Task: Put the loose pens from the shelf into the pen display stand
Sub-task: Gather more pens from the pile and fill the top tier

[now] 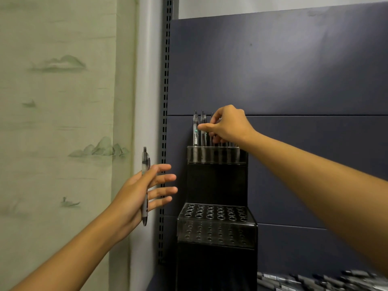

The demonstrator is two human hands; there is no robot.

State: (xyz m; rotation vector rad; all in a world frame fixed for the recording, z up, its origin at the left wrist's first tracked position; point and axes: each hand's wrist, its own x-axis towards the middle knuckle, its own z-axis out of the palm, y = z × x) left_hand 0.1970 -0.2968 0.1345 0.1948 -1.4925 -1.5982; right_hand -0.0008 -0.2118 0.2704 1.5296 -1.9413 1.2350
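Observation:
A black stepped pen display stand [217, 183] stands against the dark shelf back. Its top tier holds several upright clear pens [199, 131]. Its lower tier [216, 215] shows rows of holes with nothing in them. My right hand [225, 124] is at the top tier, fingers curled around a pen among the standing ones. My left hand [144, 190] is to the left of the stand, holding one clear pen [145, 164] upright against the palm with the thumb, fingers stretched out.
A pile of loose pens [323, 280] lies on the shelf at the bottom right. A slotted metal upright [164, 122] runs down the shelf's left edge. A pale green painted wall [58, 122] fills the left.

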